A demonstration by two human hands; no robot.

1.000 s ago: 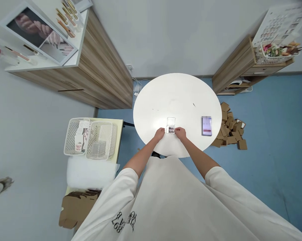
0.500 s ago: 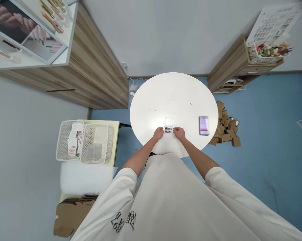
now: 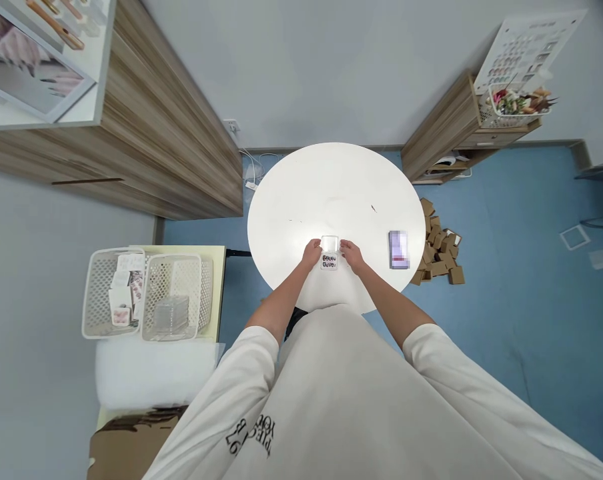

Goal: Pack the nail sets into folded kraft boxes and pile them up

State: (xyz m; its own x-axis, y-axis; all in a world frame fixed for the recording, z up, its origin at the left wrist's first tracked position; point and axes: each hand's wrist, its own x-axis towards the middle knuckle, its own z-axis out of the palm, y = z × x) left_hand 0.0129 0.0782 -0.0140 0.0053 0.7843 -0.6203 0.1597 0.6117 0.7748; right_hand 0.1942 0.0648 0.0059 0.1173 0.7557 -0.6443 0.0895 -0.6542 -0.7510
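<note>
Baskets (image 3: pixel 205 288) of white mesh stand at far left, the nearer one to the table holding a stack of clear boxes (image 3: pixel 171 315). Next, on the white table (image 3: pixel 336 180), the left hand (image 3: pixel 312 253) is at the left edge of an open clear case, fingers partly curled. Whether it grips or merely touches cannot be told at this size.

Between the hands, near the table's front edge, the case lies flat and open: its lid (image 3: pixel 330 243) folded out on the far side, its tray (image 3: pixel 329 261) on the near side, carrying small dark pieces in two rows. The right hand (image 3: pixel 350 253) mirrors the left at the opposite edge, fingers part-bent, fingertips close together; its hold is likewise undetermined.

Change noted: both hands were beside the tray half a second ago and are now further up, level with the join of lid and tray. In judgement, attention has passed from the filled tray towards the lid, which remains open. The view has swung as well.

Further right, a phone (image 3: pixel 399 249) lies on the table, apart from the hands; brown cartons (image 3: pixel 439 248) are heaped on the floor beyond.
</note>
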